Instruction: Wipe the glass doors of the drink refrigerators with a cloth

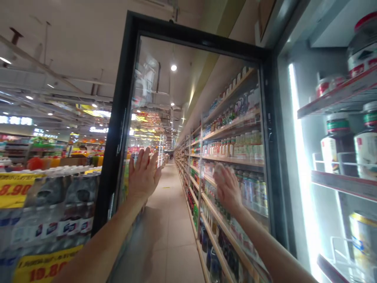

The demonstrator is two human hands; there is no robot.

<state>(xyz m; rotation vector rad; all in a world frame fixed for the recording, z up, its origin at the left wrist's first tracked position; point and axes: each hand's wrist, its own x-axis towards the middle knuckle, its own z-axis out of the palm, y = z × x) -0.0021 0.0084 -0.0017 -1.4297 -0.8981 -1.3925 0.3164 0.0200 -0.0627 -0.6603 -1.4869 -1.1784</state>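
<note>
- The glass door (pixel 182 129) stands open in front of the person, its black frame (pixel 116 114) leaning slightly, with its right side next to the lit cooler (pixel 319 63).
- The left hand (pixel 144 175) is raised before the left part of the pane, back toward the camera, its fingers apart and extended; whether the palm touches the glass cannot be told for certain.
- The right hand (pixel 229 188) is raised before the right part of the pane, at much the same height, well apart from the left one. A pale, crumpled-looking wad (pixel 219 171) shows at its fingers; blur hides what it is, and one cannot tell whether the fingers are closed around it.
- A whitish, streaky patch (pixel 145 80) shows in the upper left of the pane.
- Within the door's outline appear a tiled aisle floor (pixel 169 236) and, along its right, long shelves (pixel 235 159) lined with bottles.
- To the right, the cooler has a bright vertical light strip (pixel 303 177) and racks holding a red-lidded jar (pixel 362 51), a dark bottle with a green band (pixel 338 145) and, lower, a yellow-topped can (pixel 362 239).
- To the left stand wrapped packs of bottles (pixel 55 224) with yellow price signs (pixel 17 190) in red digits.
</note>
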